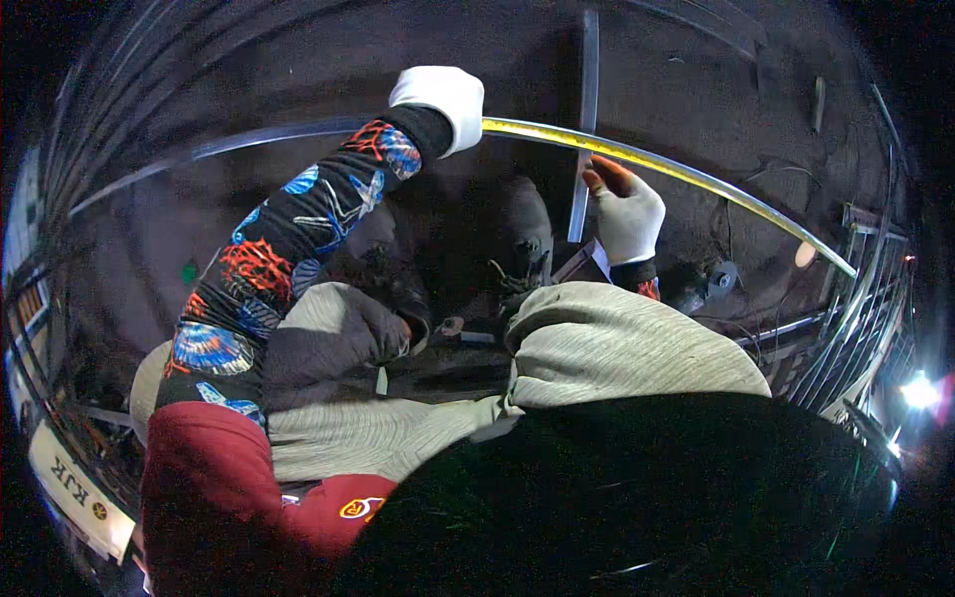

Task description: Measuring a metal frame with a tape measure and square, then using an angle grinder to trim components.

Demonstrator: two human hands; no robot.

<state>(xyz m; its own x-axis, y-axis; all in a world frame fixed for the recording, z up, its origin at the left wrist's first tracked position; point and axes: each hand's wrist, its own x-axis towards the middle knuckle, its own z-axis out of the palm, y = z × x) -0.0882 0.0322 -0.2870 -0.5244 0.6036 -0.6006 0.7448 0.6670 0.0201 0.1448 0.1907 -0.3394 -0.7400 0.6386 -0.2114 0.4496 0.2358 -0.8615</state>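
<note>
My left hand [441, 102], in a white glove, is closed around a long thin metal bar [686, 174] that runs across the dark floor; a yellow measuring tape lies along the bar's right stretch. My right hand [627, 211], in a white glove with orange fingertips, rests just below that bar with its fingers together, next to a short upright metal strip [583, 149] that crosses the bar. Whether the right hand pinches anything is hidden. My left sleeve is black with red and blue patterns. I crouch, with both knees in grey trousers below the hands.
My dark shoes [525, 239] stand on the dusty floor between the hands. A small dark power tool [708, 284] lies to the right. Stacked metal bars and frames [856, 308] fill the right edge, and more bars curve along the left edge. A bright lamp [920, 390] glares at far right.
</note>
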